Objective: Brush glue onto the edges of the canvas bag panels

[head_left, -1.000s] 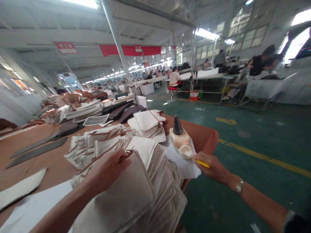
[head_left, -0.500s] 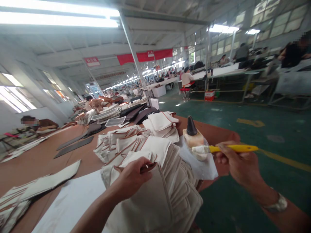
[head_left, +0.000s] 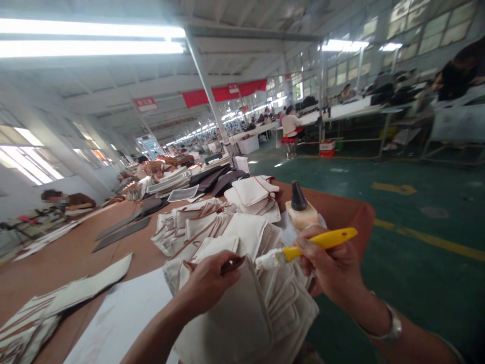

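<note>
Two things were in my grip. My left hand (head_left: 209, 284) had its fingers curled and pressed together, pinching the brown-bound edge of the top canvas panel (head_left: 231, 313) between thumb and fingertips. That panel lay directly under my palm, on a stack of canvas panels (head_left: 291, 313) that ran to the near edge of the orange-brown tabletop (head_left: 341, 210). My right hand (head_left: 330, 270), a silver wristwatch (head_left: 390, 326) on its wrist, was closed around a yellow-handled brush (head_left: 322, 241), pinching the handle. The brush's whitened bristles (head_left: 268, 260) sat over the stack, just beside my left fingers; I could not tell whether they touched the canvas.

Beyond my right hand, near the tabletop's right corner, a cream block (head_left: 302, 215) with a dark cone (head_left: 298, 196) on it stood on white material. Folded cream canvas pieces (head_left: 200, 227) lay further up the tabletop, and dark strips (head_left: 121, 235) lay toward its left side. A white sheet (head_left: 121, 318) lay along the near edge. Across the green floor (head_left: 397, 202), a person sat on a red stool (head_left: 289, 146).
</note>
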`<state>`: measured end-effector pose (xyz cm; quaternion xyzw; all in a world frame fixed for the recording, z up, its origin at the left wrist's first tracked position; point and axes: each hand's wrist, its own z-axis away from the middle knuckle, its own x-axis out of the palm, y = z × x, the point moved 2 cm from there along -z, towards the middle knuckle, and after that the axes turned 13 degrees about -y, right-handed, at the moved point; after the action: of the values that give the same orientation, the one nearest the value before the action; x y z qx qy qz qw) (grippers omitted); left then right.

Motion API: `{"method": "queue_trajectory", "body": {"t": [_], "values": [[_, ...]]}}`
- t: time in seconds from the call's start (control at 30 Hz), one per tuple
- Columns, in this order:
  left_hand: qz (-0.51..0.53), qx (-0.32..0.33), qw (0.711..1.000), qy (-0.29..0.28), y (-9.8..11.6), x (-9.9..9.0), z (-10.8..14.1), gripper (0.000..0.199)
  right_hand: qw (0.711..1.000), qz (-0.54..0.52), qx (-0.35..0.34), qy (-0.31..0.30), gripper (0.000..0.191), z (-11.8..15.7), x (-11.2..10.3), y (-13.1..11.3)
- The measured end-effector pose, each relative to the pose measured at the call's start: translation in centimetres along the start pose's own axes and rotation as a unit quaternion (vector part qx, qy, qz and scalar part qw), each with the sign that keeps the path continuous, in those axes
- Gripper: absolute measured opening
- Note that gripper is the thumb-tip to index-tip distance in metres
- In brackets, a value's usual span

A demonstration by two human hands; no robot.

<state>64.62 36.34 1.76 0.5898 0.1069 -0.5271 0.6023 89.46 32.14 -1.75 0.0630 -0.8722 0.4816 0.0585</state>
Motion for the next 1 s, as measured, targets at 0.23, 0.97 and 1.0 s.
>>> {"method": "queue_trajectory", "body": {"t": [0.23,0.97,1.0], "values": [[0.05,-0.03,0.998,-0.021,0.0,0.4,0.3,0.025,0.992,0.118,-0.007,-0.053,0.024,-1.9,2.1,0.7],[-0.407,0.328,0.798,0.3,0.6,6.3,6.4,0.012,0.999,0.0,-0.012,-0.044,0.015,0.7,-1.1,-3.2],[-0.421,0.333,0.79,0.297,0.7,6.4,6.6,0.013,0.998,0.004,-0.014,-0.056,0.013,0.9,-0.8,-3.4]]}}
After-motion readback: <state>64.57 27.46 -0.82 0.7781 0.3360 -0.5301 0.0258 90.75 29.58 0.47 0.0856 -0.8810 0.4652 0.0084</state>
